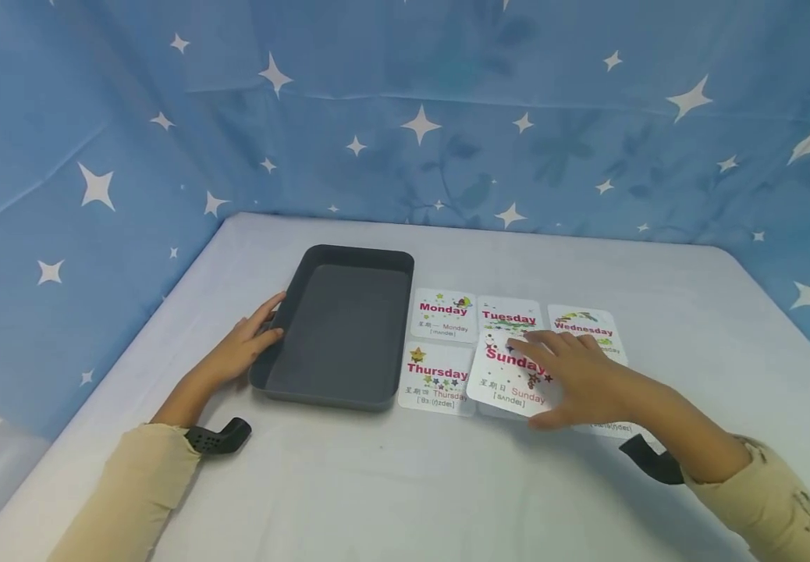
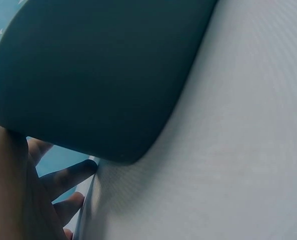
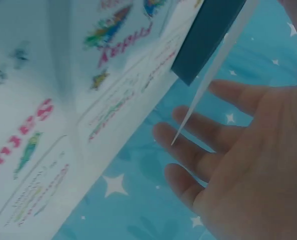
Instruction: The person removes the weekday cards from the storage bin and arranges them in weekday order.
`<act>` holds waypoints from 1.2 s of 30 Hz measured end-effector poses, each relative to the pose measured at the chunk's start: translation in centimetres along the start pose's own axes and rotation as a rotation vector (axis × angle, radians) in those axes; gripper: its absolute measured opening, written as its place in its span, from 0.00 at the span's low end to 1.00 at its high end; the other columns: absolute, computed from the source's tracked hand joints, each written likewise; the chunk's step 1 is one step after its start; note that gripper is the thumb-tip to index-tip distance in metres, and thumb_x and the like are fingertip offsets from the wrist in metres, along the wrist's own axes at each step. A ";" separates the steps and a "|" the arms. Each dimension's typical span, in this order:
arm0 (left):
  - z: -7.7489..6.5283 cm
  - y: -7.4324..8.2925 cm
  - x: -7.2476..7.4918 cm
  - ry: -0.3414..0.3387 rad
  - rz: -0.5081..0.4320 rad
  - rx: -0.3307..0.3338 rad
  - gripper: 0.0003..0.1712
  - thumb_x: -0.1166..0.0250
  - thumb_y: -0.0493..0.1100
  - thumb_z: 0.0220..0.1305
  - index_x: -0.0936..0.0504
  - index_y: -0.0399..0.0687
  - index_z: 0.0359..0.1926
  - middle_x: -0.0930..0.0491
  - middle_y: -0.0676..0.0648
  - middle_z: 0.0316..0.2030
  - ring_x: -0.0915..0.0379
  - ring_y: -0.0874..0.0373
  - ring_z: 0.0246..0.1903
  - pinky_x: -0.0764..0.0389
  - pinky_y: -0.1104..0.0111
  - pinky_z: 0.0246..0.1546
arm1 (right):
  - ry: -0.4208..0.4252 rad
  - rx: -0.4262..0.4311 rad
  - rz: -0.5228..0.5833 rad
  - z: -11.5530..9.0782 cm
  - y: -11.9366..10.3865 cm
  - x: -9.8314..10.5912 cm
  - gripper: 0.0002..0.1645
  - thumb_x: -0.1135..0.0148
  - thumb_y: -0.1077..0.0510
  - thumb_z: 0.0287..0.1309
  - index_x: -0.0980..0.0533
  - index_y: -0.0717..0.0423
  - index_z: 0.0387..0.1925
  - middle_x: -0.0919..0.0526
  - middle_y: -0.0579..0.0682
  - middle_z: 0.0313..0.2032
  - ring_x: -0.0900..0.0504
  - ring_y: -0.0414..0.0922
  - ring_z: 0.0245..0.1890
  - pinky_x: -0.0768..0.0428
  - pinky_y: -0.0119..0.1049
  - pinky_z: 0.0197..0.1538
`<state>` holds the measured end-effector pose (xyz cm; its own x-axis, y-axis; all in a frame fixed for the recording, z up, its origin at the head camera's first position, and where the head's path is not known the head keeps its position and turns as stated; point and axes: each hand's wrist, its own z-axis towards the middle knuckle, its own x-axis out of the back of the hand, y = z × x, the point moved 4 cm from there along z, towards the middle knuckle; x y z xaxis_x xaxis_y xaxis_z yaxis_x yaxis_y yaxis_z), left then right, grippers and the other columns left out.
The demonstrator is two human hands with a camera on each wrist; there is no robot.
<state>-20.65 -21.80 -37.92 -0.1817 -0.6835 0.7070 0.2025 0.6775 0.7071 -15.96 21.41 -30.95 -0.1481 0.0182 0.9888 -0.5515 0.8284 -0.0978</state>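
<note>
My right hand [image 1: 587,382] grips a white card printed "Sunday" [image 1: 506,378] by its edges, between thumb and fingers. The card is tilted and raised above the other cards; the right wrist view catches it nearly edge-on beside the fingers [image 3: 216,137]. Under it lies the Friday card [image 3: 121,37], hidden from the head view. A Saturday card [image 3: 21,145] lies mostly below my right hand. At the left, my left hand [image 1: 236,350] rests against the side of a dark grey rectangular tray [image 1: 331,398], its fingers loosely extended, as the left wrist view also shows.
Monday [image 1: 445,316], Tuesday [image 1: 510,312] and Wednesday [image 1: 585,324] cards form the back row, right of the tray. The Thursday card [image 1: 436,378] lies in front of Monday. All rest on a white-covered table [image 1: 349,492]; a blue starry curtain [image 1: 461,78] hangs behind.
</note>
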 end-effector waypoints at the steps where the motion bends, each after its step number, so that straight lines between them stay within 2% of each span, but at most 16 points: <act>1: -0.1 0.0 0.0 -0.001 0.001 0.000 0.35 0.55 0.46 0.67 0.58 0.49 0.71 0.53 0.32 0.68 0.54 0.33 0.65 0.71 0.39 0.63 | -0.001 0.003 0.003 -0.4 -0.1 -0.2 0.57 0.29 0.34 0.32 0.41 0.45 0.65 0.34 0.56 0.60 0.36 0.58 0.59 0.40 0.59 0.56; 6: -0.4 -0.1 0.5 0.003 -0.002 0.000 0.35 0.55 0.46 0.68 0.59 0.49 0.71 0.53 0.32 0.68 0.55 0.32 0.65 0.72 0.39 0.63 | -0.008 0.032 0.017 -2.3 -0.8 -1.1 0.56 0.29 0.35 0.31 0.41 0.42 0.65 0.34 0.54 0.60 0.35 0.57 0.59 0.40 0.56 0.56; 13: -0.6 0.1 0.9 0.000 -0.001 0.003 0.35 0.56 0.46 0.67 0.59 0.49 0.71 0.54 0.32 0.68 0.56 0.32 0.66 0.72 0.39 0.63 | -0.032 0.107 0.046 -4.3 -2.1 -2.7 0.55 0.37 0.24 0.34 0.41 0.37 0.65 0.36 0.51 0.62 0.36 0.53 0.61 0.42 0.57 0.58; 21: -0.8 0.5 1.0 -0.010 -0.006 0.005 0.36 0.55 0.45 0.67 0.59 0.49 0.71 0.54 0.32 0.68 0.56 0.32 0.66 0.72 0.39 0.63 | -0.063 0.114 0.084 -6.0 -3.4 -3.8 0.55 0.42 0.20 0.33 0.41 0.34 0.65 0.38 0.48 0.64 0.38 0.50 0.61 0.42 0.54 0.57; 29: -1.2 0.3 1.2 -0.005 -0.009 0.017 0.36 0.55 0.45 0.67 0.59 0.49 0.71 0.54 0.31 0.68 0.56 0.32 0.66 0.72 0.39 0.63 | -0.046 0.166 0.055 -6.7 -3.9 -4.6 0.54 0.40 0.21 0.33 0.40 0.34 0.64 0.35 0.48 0.62 0.36 0.48 0.59 0.41 0.51 0.56; 36: -1.5 -0.1 0.9 0.000 -0.008 0.033 0.36 0.56 0.46 0.67 0.59 0.50 0.71 0.54 0.31 0.68 0.57 0.32 0.66 0.72 0.39 0.63 | 0.004 0.210 0.016 -6.9 -4.0 -5.1 0.56 0.37 0.23 0.31 0.39 0.37 0.64 0.35 0.48 0.62 0.36 0.48 0.58 0.41 0.49 0.54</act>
<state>-19.43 -22.93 -37.40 -0.1831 -0.6887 0.7016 0.1696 0.6808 0.7125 -7.38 21.89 -34.83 -0.1553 0.0332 0.9873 -0.7081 0.6931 -0.1348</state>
